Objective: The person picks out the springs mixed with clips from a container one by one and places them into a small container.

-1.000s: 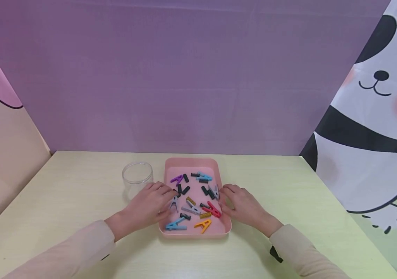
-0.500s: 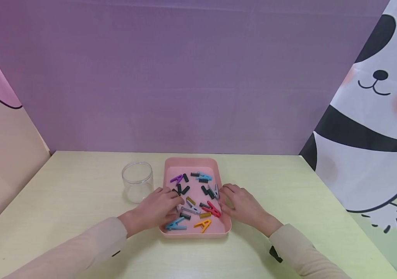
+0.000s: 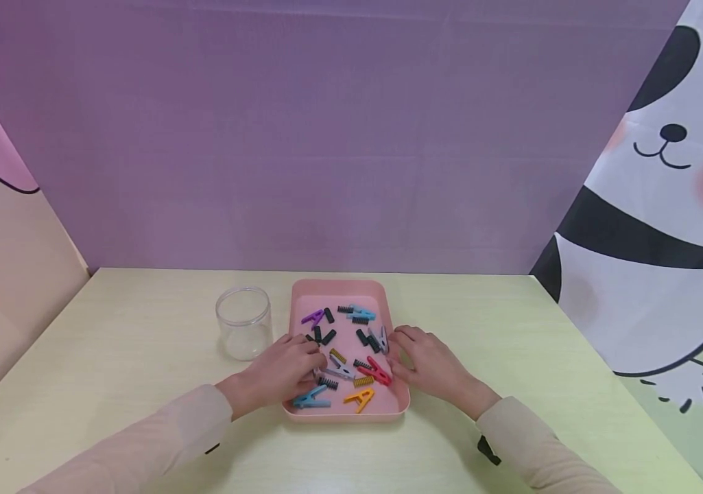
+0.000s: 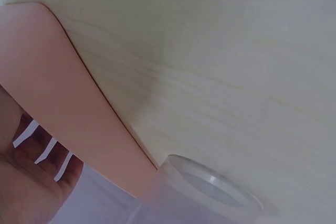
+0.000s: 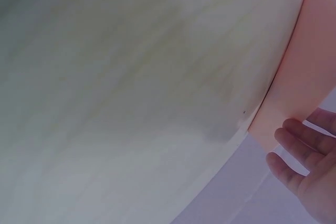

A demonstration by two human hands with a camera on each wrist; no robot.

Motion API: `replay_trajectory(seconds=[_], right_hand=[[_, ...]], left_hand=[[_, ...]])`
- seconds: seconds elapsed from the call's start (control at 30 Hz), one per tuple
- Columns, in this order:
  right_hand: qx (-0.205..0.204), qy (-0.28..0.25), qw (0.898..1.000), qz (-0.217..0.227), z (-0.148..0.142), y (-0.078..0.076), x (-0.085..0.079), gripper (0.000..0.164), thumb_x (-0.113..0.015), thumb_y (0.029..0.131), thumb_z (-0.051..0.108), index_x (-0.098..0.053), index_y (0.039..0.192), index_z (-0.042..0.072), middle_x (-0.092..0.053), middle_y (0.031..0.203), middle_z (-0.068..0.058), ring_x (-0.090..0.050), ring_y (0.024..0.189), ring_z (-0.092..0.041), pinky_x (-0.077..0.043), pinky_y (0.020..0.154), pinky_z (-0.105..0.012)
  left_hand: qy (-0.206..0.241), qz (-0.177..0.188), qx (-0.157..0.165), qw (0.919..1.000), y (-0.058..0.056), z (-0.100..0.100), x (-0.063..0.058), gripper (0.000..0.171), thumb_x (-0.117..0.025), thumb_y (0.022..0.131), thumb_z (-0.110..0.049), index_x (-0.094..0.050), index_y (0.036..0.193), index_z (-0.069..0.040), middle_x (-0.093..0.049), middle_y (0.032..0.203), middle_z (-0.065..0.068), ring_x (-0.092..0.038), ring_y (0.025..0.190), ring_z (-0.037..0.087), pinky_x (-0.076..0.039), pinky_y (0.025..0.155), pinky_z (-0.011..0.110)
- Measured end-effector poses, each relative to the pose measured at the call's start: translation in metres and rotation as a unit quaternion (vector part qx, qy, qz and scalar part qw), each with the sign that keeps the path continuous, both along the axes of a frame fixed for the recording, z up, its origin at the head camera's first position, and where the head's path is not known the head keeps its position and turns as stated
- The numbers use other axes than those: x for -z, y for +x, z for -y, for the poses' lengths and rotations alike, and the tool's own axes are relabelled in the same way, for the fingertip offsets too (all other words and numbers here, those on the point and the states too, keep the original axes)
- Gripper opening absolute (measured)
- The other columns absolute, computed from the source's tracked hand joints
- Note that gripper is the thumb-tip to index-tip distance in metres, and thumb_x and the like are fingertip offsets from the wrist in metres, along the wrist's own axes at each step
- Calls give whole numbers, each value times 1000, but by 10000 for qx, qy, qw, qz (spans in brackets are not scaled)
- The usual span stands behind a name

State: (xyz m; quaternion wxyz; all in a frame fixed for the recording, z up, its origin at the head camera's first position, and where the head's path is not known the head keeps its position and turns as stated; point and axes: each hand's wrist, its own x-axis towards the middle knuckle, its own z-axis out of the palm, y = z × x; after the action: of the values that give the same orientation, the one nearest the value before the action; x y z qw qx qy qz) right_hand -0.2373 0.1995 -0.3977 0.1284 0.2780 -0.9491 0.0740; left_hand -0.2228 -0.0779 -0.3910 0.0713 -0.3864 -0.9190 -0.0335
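Observation:
In the head view a pink tray (image 3: 339, 288) holds small plastic clothespins, coil springs and short black pieces. My left hand (image 3: 281, 370) reaches over the tray's left side, fingers bent down. A grey clothespin lies mostly hidden beneath it, so whether the fingers pinch it does not show. Near that hand are a light blue clothespin (image 3: 311, 398), another grey clothespin (image 3: 341, 368) and a black spring (image 3: 328, 383). My right hand (image 3: 428, 361) rests at the tray's right rim, fingers relaxed, beside a grey clothespin (image 3: 383, 339) and a red clothespin (image 3: 376, 371).
A clear round jar (image 3: 244, 333) stands left of the tray, close to my left hand. Also in the tray are a purple clothespin (image 3: 313, 318), a yellow clothespin (image 3: 360, 398) and a gold spring (image 3: 363, 381). A purple backdrop (image 3: 326, 137) rises behind the table (image 3: 481, 309).
My left hand has moved slightly right and toward me over the tray, covering the grey clothespin on the left and uncovering the jar's side. My right hand stays in place.

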Motion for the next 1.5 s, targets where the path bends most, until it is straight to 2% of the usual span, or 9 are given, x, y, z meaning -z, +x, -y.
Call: replay_trajectory(seconds=[0.27, 0.47, 0.7, 1.0, 1.23, 1.5], right_hand=[[22, 34, 10000, 3, 0, 1, -1, 41, -66, 79, 29, -58, 113, 6, -58, 116, -9, -55, 105, -24, -48, 88, -41], [-77, 120, 9996, -263, 0, 0, 0, 41, -69, 76, 27, -59, 110, 5, -59, 112, -9, -56, 102, -23, -50, 83, -41], [96, 310, 9995, -70, 2, 2, -4, 42, -64, 80, 33, -58, 113, 8, -59, 113, -7, -55, 105, -22, -48, 87, -42], [151, 512, 9985, -77, 3, 3, -5, 42, -62, 82, 34, -58, 115, 9, -59, 114, -6, -54, 106, -22, -47, 88, -43], [89, 612, 9980, -130, 4, 3, -5, 42, -62, 82, 35, -57, 115, 9, -59, 114, -6, -54, 105, -22, -46, 89, -43], [110, 662, 9976, -178, 4, 3, -4, 41, -60, 83, 35, -57, 114, 9, -59, 112, -5, -54, 105, -22, -46, 88, -43]], left_hand=[[-47, 136, 95, 9999, -2, -4, 1, 22, -70, 79, -31, -68, 99, -23, -65, 100, -5, -50, 90, 13, -44, 85, 30], [-37, 194, 104, 9998, -3, -5, 1, 17, -71, 79, -29, -69, 94, -23, -65, 97, -5, -48, 87, 13, -42, 81, 28], [-71, 247, 31, 9997, -2, -7, 1, 17, -70, 79, -30, -70, 93, -22, -64, 96, -6, -46, 86, 12, -40, 78, 26], [-89, 107, 59, 9999, -3, -6, 1, 15, -69, 80, -31, -70, 91, -21, -64, 95, -6, -47, 86, 12, -40, 79, 27], [47, 55, -27, 10000, -4, -3, 0, 16, -70, 79, -30, -70, 92, -21, -65, 99, -6, -49, 91, 13, -42, 85, 32], [153, 99, -145, 9997, -3, 1, -5, 18, -70, 78, -34, -68, 92, -22, -64, 96, -6, -48, 91, 13, -40, 78, 29]])
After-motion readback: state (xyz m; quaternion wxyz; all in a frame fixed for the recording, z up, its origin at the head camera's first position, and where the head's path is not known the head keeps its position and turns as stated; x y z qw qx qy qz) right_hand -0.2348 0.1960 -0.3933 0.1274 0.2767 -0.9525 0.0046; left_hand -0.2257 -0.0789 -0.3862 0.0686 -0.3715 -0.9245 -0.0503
